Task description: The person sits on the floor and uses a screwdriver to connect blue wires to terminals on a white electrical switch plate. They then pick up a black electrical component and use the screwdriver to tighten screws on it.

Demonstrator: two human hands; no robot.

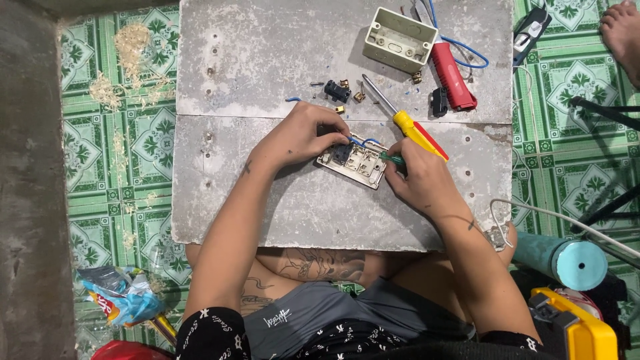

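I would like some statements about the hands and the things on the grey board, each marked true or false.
1. The left hand rests on the switch plate. True.
2. The right hand holds a green-handled tool at the plate. True.
3. The yellow and red screwdriver lies on the tiled floor. False: it lies on the board, beside the right hand.
4. The beige box is held in the left hand. False: it sits at the far edge of the board, away from both hands.
5. A blue wire runs at the plate. True.
6. The red tool lies under the plate. False: it lies next to the beige box.
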